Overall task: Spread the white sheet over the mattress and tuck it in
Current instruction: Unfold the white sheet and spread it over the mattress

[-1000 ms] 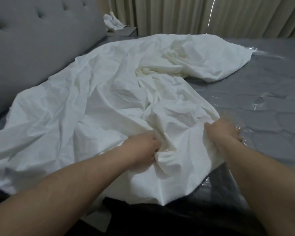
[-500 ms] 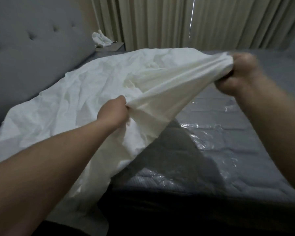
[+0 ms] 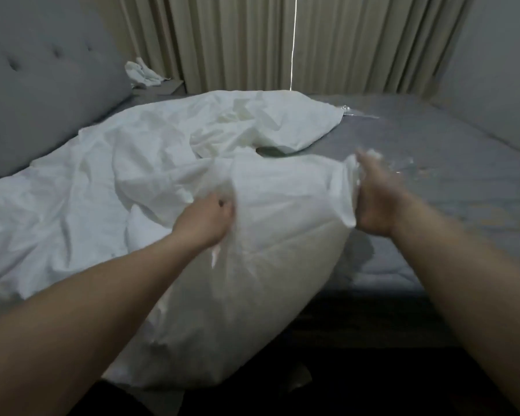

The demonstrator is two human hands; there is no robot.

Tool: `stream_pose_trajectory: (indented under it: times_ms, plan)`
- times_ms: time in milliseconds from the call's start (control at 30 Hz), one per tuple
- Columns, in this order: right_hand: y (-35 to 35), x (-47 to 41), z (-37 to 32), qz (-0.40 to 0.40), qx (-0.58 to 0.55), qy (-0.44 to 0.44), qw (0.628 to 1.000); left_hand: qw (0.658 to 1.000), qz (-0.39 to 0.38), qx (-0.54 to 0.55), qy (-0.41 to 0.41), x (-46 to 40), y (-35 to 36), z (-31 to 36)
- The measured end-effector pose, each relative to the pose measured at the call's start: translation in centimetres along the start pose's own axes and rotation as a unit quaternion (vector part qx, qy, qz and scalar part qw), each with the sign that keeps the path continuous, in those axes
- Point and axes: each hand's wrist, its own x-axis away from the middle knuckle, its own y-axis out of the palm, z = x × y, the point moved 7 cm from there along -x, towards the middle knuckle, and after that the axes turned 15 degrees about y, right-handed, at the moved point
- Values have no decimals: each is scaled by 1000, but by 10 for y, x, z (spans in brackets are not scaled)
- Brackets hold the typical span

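Two hands hold the white sheet (image 3: pixel 162 163) along one raised span; the left hand (image 3: pixel 206 219) grips a bunched fold with fingers curled into the cloth, and the right hand (image 3: pixel 373 196) pinches a gathered edge, its fingertips blurred. Between the hands the cloth stands puffed and hangs down toward the person, over the near edge of the mattress (image 3: pixel 433 151); beyond and to the left of the left hand the remainder lies crumpled in a heap. To the right of the right hand the grey mattress is bare, with a glint of plastic wrap showing. Judged from its folds and billow, the sheet is light, soft and limp; it will not keep a shape, and slack cloth may slip through a loose pinch. Best purchase is judged to be at a hem or corner, hands well apart; no corner can be identified from here.
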Motion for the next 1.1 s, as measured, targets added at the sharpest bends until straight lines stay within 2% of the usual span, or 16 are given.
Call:
stream_pose_trajectory:
  times_ms: [67,133,267,400,467,533,600,700,733,767,833,900,933,1000,1067,1100]
  plan:
    - [-8,-12,69,42,54,121,990,997,-18,22,68,18,14,40]
    - [-5,-15,99,70,52,166,982,993,-61,25,100,37,24,69]
    - [37,0,93,26,-22,115,993,976,-154,-18,154,68,56,92]
    - [65,20,80,-58,-47,57,996,981,-89,7,171,74,46,88]
    - [64,24,80,-52,-79,35,995,979,-112,15,171,80,32,83]
    - [53,19,84,-27,-123,16,992,969,-177,16,170,85,24,69]
    - [31,8,93,24,-154,6,988,946,-283,-30,156,94,26,50]
    - [-5,-27,115,105,-155,48,981,871,-463,-140,83,109,36,13]
    - [-15,-36,120,128,-152,55,979,856,-501,-122,40,110,36,7]
    - [-21,-45,123,138,-148,55,978,856,-514,-51,-8,105,37,7]
    - [-24,-57,120,143,-113,21,983,887,-434,144,-63,71,36,23]
    - [-11,-54,112,123,-22,-43,991,922,-283,257,-55,19,30,43]
    - [2,-49,108,78,43,-71,993,927,-221,294,-64,-6,31,54]
    - [31,-37,115,-55,185,-78,978,932,-158,313,-94,-44,43,77]
    - [40,-28,134,-194,294,-20,936,953,-127,256,-106,-69,62,92]
    - [34,-24,140,-249,304,23,919,963,-108,226,-103,-76,70,95]
